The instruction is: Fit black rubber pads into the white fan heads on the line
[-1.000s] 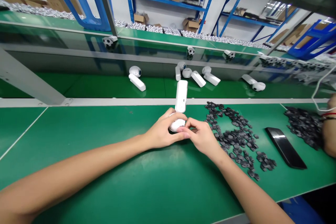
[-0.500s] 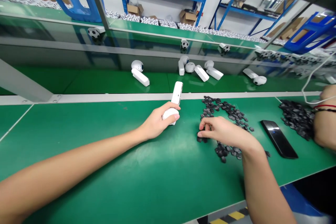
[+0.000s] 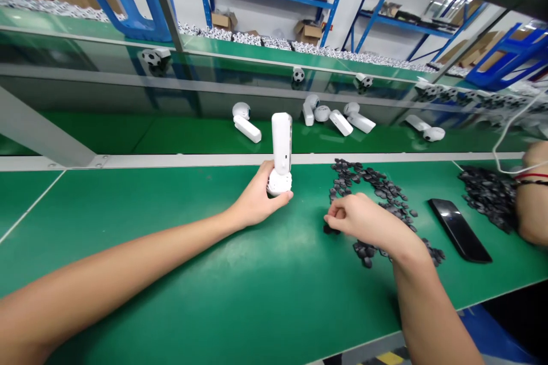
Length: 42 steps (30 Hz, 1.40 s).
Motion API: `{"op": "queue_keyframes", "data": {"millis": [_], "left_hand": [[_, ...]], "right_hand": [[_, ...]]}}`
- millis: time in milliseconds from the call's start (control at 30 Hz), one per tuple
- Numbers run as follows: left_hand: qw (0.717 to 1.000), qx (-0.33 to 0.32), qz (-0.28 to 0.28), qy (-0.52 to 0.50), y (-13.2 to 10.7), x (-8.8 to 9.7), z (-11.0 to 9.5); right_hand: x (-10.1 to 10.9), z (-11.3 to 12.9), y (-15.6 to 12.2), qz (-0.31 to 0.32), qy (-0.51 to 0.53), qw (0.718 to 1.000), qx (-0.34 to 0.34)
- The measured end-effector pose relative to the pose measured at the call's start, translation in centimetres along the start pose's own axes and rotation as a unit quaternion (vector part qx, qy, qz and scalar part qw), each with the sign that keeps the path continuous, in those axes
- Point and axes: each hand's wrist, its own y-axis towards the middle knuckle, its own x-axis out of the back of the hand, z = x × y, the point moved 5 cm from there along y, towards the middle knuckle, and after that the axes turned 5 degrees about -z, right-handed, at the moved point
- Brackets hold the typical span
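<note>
My left hand (image 3: 257,197) is closed round the lower end of a white device (image 3: 281,140) with a round head and an oblong body. The body stands up from the grip, above the green bench top. At the left edge of a scatter of small black pieces (image 3: 381,182), my right hand (image 3: 353,218) has its thumb and forefinger pinched together. A small black piece (image 3: 331,230) shows right at those fingertips; part of it is hidden by them.
Several similar white devices (image 3: 247,128) lie on a green ledge behind the metal strip. To the right are a black phone (image 3: 460,231), a larger black heap (image 3: 488,197) and another person's arm (image 3: 533,205). A grey post (image 3: 38,131) stands at left.
My left hand has turned the white device so its body stands more upright. The right hand's fingers have closed into a tighter pinch at the black pieces. The view has shifted slightly.
</note>
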Motion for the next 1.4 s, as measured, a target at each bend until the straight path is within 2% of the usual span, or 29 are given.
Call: {"op": "queue_keyframes", "data": {"millis": [100,233,333,533,667,767,967,1133,1267,1333,1400], "left_hand": [[0.999,-0.018,0.034,0.027,-0.2,-0.3,-0.4],[0.996,-0.029,0.086,0.021,-0.5,-1.0,-0.9],[0.994,-0.051,0.098,0.014,-0.7,-1.2,-1.2],[0.993,-0.062,0.098,0.033,-1.0,-1.4,-1.3],[0.993,-0.066,0.092,0.037,-1.1,-1.4,-1.8],[0.995,-0.043,0.078,0.036,-1.0,-1.4,-1.8],[0.997,-0.028,0.07,0.033,-0.7,-1.3,-1.8],[0.997,-0.02,0.069,0.034,-0.9,-1.2,-1.6],[0.996,0.034,0.071,-0.036,-0.7,-1.8,-0.9],[0.994,0.066,0.044,-0.074,-0.1,-1.6,-0.4],[0.993,0.095,0.003,-0.075,1.0,-0.5,0.3]], "right_hand": [[0.0,0.9,0.2,-0.025,0.124,0.992,0.0],[-0.8,2.4,1.1,-0.047,0.347,0.937,-0.01],[-1.8,3.1,1.7,-0.056,0.403,0.913,-0.017],[-3.4,3.6,2.2,-0.053,0.429,0.901,-0.02],[-3.9,3.7,2.3,-0.07,0.41,0.908,-0.041],[-4.1,3.6,2.5,-0.093,0.397,0.911,-0.053],[-5.1,3.2,2.9,-0.065,0.412,0.907,-0.061],[-5.6,3.3,2.8,-0.062,0.416,0.906,-0.032],[-4.7,3.8,3.1,-0.064,0.404,0.912,0.033],[-3.5,3.5,3.4,-0.076,0.388,0.916,0.066],[-1.8,2.4,3.5,-0.118,0.366,0.92,0.076]]}}
